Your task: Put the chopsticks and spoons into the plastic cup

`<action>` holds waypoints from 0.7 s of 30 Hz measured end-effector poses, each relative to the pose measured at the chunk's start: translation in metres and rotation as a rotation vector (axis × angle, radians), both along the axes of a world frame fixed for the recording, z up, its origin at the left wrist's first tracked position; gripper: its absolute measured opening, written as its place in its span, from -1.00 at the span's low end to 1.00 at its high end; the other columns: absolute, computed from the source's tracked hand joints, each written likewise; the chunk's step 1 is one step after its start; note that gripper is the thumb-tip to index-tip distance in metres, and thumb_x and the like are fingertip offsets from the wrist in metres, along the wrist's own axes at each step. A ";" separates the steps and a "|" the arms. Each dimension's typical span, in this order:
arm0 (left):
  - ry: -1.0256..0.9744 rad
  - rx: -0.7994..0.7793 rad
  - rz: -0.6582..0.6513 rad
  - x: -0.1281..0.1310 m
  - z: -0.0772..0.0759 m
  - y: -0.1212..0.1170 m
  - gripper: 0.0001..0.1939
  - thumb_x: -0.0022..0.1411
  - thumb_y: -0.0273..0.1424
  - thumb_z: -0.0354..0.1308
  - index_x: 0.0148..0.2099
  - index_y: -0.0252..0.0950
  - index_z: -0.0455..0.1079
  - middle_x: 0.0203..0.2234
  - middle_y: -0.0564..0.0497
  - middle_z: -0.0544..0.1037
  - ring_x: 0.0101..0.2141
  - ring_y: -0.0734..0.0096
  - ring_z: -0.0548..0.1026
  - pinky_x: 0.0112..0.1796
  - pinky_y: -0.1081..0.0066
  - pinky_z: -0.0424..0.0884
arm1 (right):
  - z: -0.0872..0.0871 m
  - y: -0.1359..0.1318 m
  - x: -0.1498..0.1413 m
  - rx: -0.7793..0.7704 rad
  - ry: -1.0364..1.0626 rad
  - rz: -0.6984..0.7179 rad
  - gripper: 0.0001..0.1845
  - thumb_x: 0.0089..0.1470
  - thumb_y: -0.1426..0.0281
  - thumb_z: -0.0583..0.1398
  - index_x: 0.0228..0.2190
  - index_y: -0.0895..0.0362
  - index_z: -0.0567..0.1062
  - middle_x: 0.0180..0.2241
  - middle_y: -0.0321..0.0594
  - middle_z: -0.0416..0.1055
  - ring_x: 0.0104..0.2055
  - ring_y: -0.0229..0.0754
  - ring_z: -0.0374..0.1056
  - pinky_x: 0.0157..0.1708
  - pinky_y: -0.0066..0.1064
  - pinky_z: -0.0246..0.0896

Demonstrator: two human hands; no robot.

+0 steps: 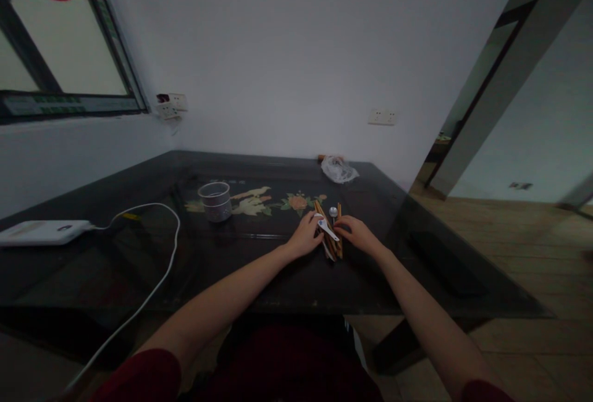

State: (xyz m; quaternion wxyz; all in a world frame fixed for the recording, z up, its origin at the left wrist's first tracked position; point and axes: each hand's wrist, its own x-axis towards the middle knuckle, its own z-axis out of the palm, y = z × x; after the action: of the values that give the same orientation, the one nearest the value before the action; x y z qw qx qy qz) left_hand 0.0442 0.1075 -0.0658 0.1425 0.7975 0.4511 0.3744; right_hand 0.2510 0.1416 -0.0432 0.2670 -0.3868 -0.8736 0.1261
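Observation:
A loose bundle of wooden chopsticks point(340, 251) lies on the dark table in front of me, pointing away from my body. On top of it rests a white soup spoon point(330, 230) with a blue mark. A metal spoon point(333, 211) pokes out at the far end, its bowl up. My left hand point(304, 237) curls around the bundle's left side, fingertips by the white spoon. From the right, my right hand point(360, 233) has its fingers bent together on the chopsticks at that side. Part of the bundle is hidden under the fingers.
A grey perforated utensil holder point(217, 205) stands left of the hands. Further left lie a white power bank point(44, 233) and its white cable point(173, 247). A crumpled clear plastic bag point(338, 170) sits at the table's back edge, against the wall point(278, 56).

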 end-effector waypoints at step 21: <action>0.033 0.062 0.001 -0.001 -0.002 -0.001 -0.56 0.10 -0.46 0.09 0.07 -0.33 0.24 0.05 -0.22 0.25 0.11 0.14 0.21 0.12 0.11 0.17 | -0.001 0.005 0.006 0.055 0.114 -0.147 -0.84 0.07 0.38 0.13 -0.38 0.15 0.52 -0.32 -0.13 0.49 -0.25 -0.12 0.39 -0.19 -0.31 0.25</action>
State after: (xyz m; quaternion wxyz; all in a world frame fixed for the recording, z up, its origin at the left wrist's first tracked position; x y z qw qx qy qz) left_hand 0.0429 0.1069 -0.0678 0.1102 0.8075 0.4419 0.3749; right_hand 0.2566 0.1466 -0.0437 0.3353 -0.4345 -0.8295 0.1037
